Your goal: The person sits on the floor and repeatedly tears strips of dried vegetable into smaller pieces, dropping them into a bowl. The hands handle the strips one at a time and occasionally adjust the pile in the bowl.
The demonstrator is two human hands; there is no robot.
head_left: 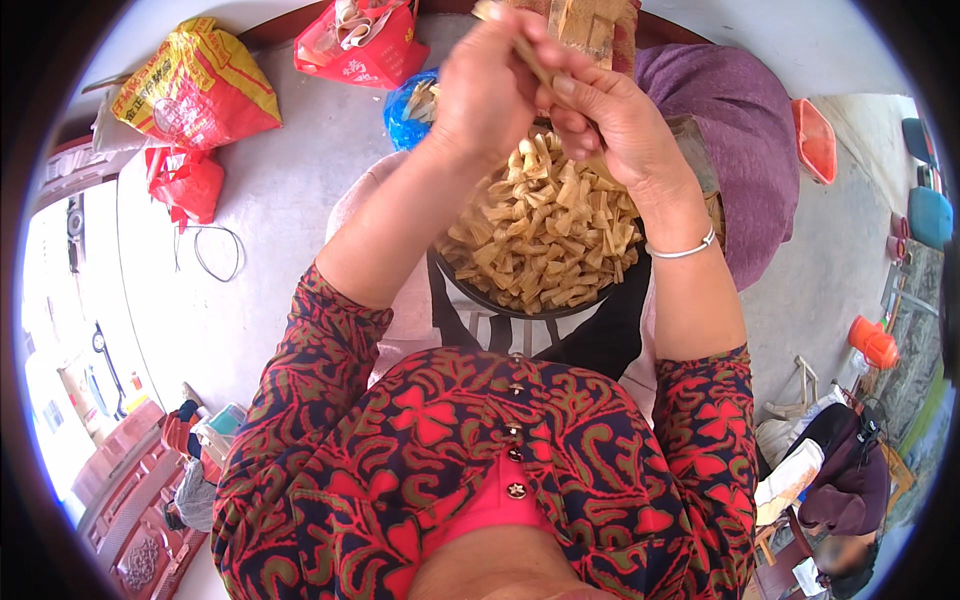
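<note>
A narrow straw-coloured strip (535,61), apparently dried leaf or husk, slants between my two hands. My left hand (484,90) curls around its upper part, and the strip's tip sticks out past the fingers. Lower down, my right hand (619,124) pinches it between thumb and fingers; a silver bangle circles that wrist. Beneath both hands is a heap of folded, knotted pieces (536,232) of the same tan material. They fill a dark round pan (491,304) in front of my lap. My left fingers are slightly blurred.
A wooden block (581,34) stands beyond my hands. Purple cloth (720,142) drapes something at right, near an orange basket (814,142). A blue plastic bag (409,112), red bags (364,45) and a yellow-red sack (199,86) lie at left. Another person (847,472) sits at lower right.
</note>
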